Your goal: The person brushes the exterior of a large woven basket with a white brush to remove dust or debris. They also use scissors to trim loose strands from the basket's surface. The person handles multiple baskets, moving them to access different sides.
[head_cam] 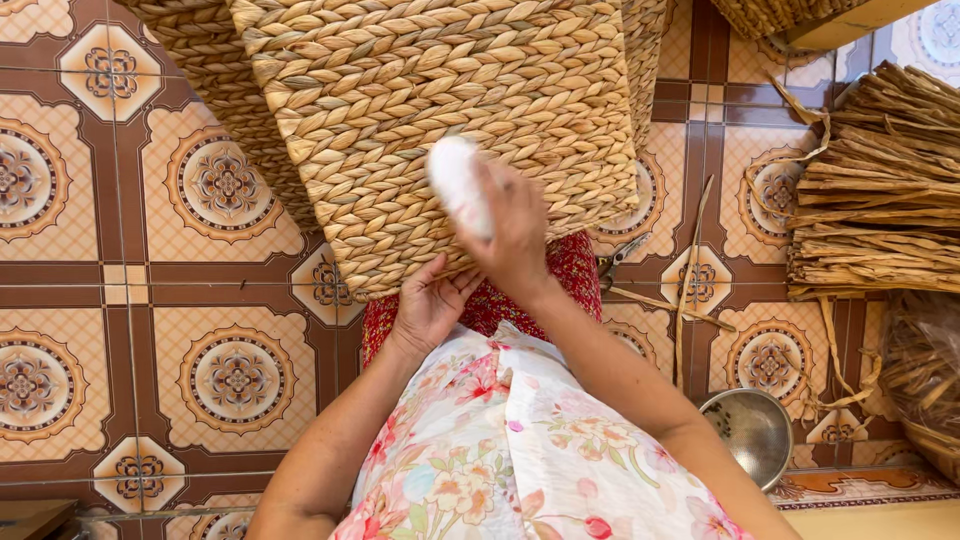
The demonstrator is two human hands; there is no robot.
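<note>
Woven straw fills the upper middle of the frame: a large braided basket tipped toward the person so that one flat side faces the camera, its lower edge resting on the lap over a red patterned cloth. That tilt brings the weave within easy reach of both hands. The right hand is clenched around a white cloth pad and presses it flat against the basket's side, just above the lower edge. The left hand sits under that edge with its fingers curled up against the rim, apparently steadying the basket against the push. At right of the frame lies a stack of dried fibre bundles; a metal bowl stands on the tiled floor at lower right, near the right elbow. Scissors lie just beside the lap.
</note>
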